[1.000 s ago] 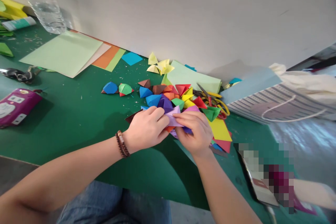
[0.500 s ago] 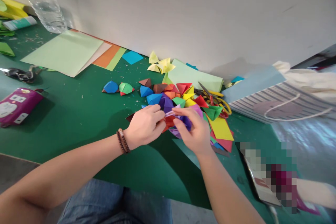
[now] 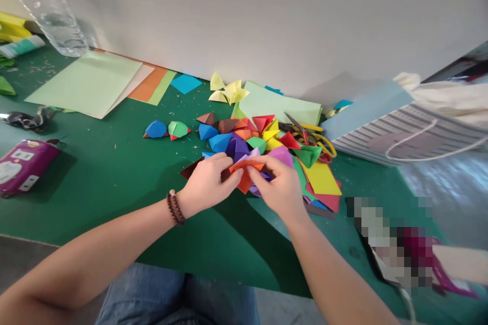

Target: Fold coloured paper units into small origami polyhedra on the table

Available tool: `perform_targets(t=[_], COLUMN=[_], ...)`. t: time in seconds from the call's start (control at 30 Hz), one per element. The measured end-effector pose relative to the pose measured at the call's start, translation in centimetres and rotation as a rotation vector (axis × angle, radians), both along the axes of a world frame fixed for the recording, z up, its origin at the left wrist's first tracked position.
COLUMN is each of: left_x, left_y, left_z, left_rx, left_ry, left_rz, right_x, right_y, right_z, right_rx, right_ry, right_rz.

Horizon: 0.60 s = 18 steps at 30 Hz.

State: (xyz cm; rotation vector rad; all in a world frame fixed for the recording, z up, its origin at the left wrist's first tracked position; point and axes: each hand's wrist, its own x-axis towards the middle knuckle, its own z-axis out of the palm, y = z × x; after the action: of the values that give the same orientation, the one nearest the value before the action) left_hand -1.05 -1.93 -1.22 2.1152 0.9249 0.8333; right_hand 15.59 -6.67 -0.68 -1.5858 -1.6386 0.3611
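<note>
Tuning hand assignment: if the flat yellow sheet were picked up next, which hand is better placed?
Right, I'd say. The right hand is nearer the yellow sheet; the left hand is farther away. Both hold the orange paper, so the right would probably have to let go first.

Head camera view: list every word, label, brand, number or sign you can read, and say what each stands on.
No text can be read for certain.
Purple packet: white patches with marks, too blurred.
White-and-teal tube: any print is too small.
Clear bottle: red marking near the top, no legible letters.
Striped bag: faint pinkish patch, no readable words.
</note>
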Motion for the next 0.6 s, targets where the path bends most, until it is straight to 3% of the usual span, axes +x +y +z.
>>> perform_targets(t=[0.2,0.4,0.6], left_x=[0.04,0.20,0.22], left_y=[0.16,0.34,0.49], left_z=[-0.01,-0.26,-0.19], left_rx=[0.038,-0.003,-0.128], left_ry=[-0.037,-0.088,-0.077], left_rz=[0.078,0.014,-0.046], right_x=[-0.61,-0.37,0.05], right_y=[0.10,0.29,0.24], right_z=[0.18,0.15,0.34], right_rx=[-0.018,-0.130,-0.099], right_ry=[0.020,0.066,0.199], right_rz=[0.022,0.064,0.169])
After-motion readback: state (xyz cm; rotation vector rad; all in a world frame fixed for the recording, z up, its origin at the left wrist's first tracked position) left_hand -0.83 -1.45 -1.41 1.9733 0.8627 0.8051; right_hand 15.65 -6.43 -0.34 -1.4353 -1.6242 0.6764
